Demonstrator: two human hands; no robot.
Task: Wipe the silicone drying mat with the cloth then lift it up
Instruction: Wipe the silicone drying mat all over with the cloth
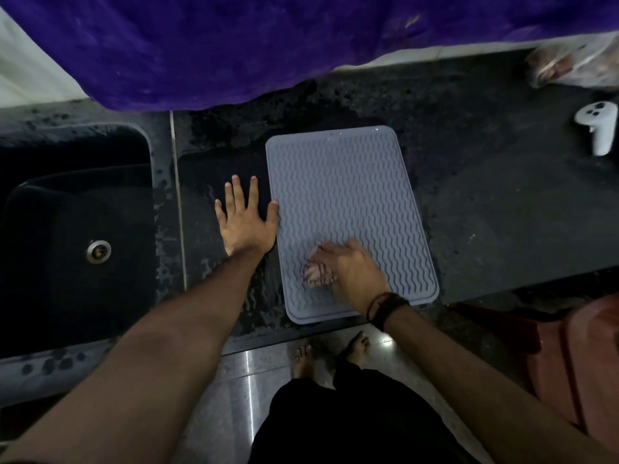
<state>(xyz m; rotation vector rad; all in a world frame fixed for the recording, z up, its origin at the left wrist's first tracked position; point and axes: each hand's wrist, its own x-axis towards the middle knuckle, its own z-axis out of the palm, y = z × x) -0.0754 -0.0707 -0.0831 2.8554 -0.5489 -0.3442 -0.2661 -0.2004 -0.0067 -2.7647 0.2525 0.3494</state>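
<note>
Head cam: a person's right hand (348,272) presses a pale cloth (313,267) onto a grey silicone drying mat (348,195) on a dark, wet countertop (495,209).

Detail: the mat lies flat w/ its near edge at the counter's front lip, wavy ribs up; the cloth sits on the mat's near-left part, bunched under the right hand's curled fingers, which are closed on it, motion-blurred. A dark band wraps the right wrist. The left hand (244,219) is open, palm down, fingers spread on the counter just beside the mat's left edge, thumb touching that edge. A black sink (77,209) w/ a metal drain lies left, apart from the mat. Purple fabric (234,45) hangs across the top. A white controller (598,127) rests far right, well apart from the mat. Bare feet on glossy floor below.
</note>
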